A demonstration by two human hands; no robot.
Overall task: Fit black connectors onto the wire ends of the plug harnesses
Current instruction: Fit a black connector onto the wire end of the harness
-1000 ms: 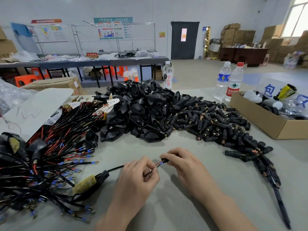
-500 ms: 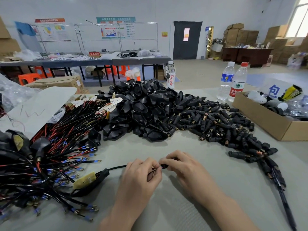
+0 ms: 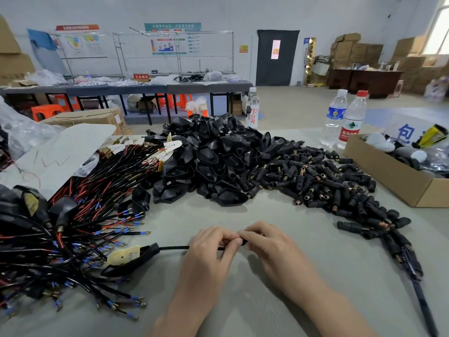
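Near the desk's front edge, the left hand (image 3: pixel 213 254) pinches the thin cable of a black plug harness (image 3: pixel 175 247), whose plug, carrying a yellowish card, lies to the left on the grey matted desk (image 3: pixel 279 307). The right hand (image 3: pixel 269 249) pinches a small black cylindrical connector (image 3: pixel 243 241), touching the left fingertips. Mid-desk lie a heap of black plastic plug shells (image 3: pixel 213 159) and a spread of loose black brass-tipped connectors (image 3: pixel 328 186). A tangle of red-and-black wired harnesses (image 3: pixel 73 227) covers the left edge. An open brown cardboard box (image 3: pixel 388 176) sits at the right edge.

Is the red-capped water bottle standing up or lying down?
Upright: the clear plastic red-capped bottle stands cap-up on the grey table, beside a blue-labelled bottle.
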